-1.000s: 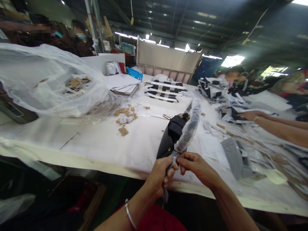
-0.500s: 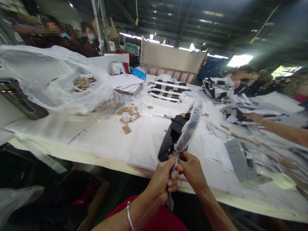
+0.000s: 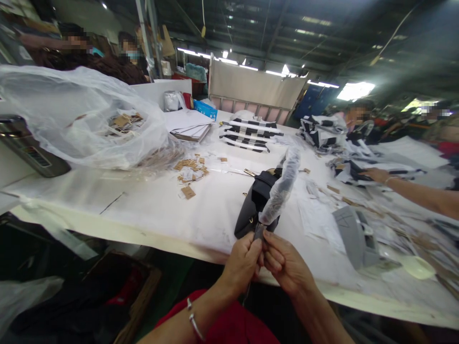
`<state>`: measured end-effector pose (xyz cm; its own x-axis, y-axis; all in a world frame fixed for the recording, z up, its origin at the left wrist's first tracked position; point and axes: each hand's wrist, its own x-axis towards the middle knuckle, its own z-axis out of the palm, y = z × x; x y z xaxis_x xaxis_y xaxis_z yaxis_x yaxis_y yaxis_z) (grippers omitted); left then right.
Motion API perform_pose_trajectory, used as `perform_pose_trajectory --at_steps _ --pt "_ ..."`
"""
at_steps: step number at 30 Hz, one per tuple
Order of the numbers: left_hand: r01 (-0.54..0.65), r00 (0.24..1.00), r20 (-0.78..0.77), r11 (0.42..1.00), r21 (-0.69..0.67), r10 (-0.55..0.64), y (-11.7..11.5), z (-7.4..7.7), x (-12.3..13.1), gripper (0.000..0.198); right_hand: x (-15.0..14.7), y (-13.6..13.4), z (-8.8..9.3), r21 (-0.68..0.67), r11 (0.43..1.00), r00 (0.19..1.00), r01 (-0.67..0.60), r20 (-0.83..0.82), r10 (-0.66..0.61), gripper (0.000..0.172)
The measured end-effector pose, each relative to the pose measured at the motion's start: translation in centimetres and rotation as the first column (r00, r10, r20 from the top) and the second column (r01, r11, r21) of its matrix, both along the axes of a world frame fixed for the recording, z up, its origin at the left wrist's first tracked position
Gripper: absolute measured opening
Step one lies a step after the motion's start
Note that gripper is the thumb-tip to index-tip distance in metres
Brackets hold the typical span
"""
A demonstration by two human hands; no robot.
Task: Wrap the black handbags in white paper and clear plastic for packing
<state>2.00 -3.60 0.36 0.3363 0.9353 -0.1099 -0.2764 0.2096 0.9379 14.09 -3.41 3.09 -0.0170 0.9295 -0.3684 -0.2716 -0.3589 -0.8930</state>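
A black handbag (image 3: pixel 249 210) stands near the table's front edge. Its raised handle (image 3: pixel 281 191) is wrapped in clear plastic. At the near end of the bag, my left hand (image 3: pixel 242 260) is closed around a dark grey strap (image 3: pixel 260 232) just below the handle. My right hand (image 3: pixel 287 260) pinches the same strap from the other side, fingers against those of the left. The rest of the strap is mostly hidden behind my fingers.
Brown tags (image 3: pixel 193 169) lie scattered left of the bag. A large clear plastic bag (image 3: pixel 82 119) holds more tags. Black-and-white bundles (image 3: pixel 249 136) lie behind. On the right are a grey tape dispenser (image 3: pixel 355 236) and a co-worker's arm (image 3: pixel 419 193).
The strap's loose lower end, which hung below my left hand, is now largely out of sight. My right-hand fingers have shifted on the strap. The handbag stays in place.
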Motion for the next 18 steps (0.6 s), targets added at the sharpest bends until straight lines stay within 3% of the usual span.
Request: perform_pose_trajectory --at_steps 1,2,4,6,8,10,12,15,18 --pt "0.011 1.000 -0.019 1.000 0.001 -0.011 -0.1 0.1 -0.1 0.029 0.2 0.0 0.3 0.062 0.998 0.982 -0.003 0.190 -0.009 0.038" --pt "0.018 0.999 -0.043 1.000 0.007 -0.017 -0.1 0.2 -0.2 0.026 0.5 -0.1 0.9 0.141 0.990 0.913 -0.023 0.406 -0.036 0.036" --pt "0.002 0.995 -0.103 0.999 0.049 0.003 -0.1 0.2 -0.3 0.020 1.2 -0.3 2.4 0.319 0.938 0.638 -0.138 0.753 -0.163 0.032" --pt "-0.035 0.987 -0.154 0.992 0.122 0.054 -0.2 0.3 -0.3 0.016 1.6 -0.5 4.3 0.438 0.836 0.375 -0.330 0.874 -0.310 0.029" --pt "-0.074 0.975 -0.191 0.979 0.189 0.111 -0.2 0.4 -0.3 0.014 1.4 -0.2 5.9 0.402 0.744 0.210 -0.534 0.915 -0.344 0.031" --pt "-0.100 0.962 -0.226 0.968 0.232 0.153 -0.2 0.4 -0.3 0.012 0.8 0.6 7.0 0.246 0.684 0.062 -0.687 0.957 -0.282 0.039" --pt "-0.114 0.948 -0.263 0.961 0.250 0.181 -0.3 0.5 -0.3 0.014 0.1 1.7 7.7 0.074 0.641 -0.074 -0.764 0.977 -0.202 0.035" --pt "-0.126 0.943 -0.271 0.959 0.252 0.195 -0.2 0.4 -0.5 0.017 -0.1 3.1 7.9 -0.025 0.598 -0.136 -0.801 0.981 -0.140 0.020" --pt "-0.109 0.976 -0.163 0.975 0.194 0.141 0.2 0.4 -0.9 0.015 0.9 3.7 7.6 0.020 0.538 -0.061 -0.842 0.989 -0.133 0.020"
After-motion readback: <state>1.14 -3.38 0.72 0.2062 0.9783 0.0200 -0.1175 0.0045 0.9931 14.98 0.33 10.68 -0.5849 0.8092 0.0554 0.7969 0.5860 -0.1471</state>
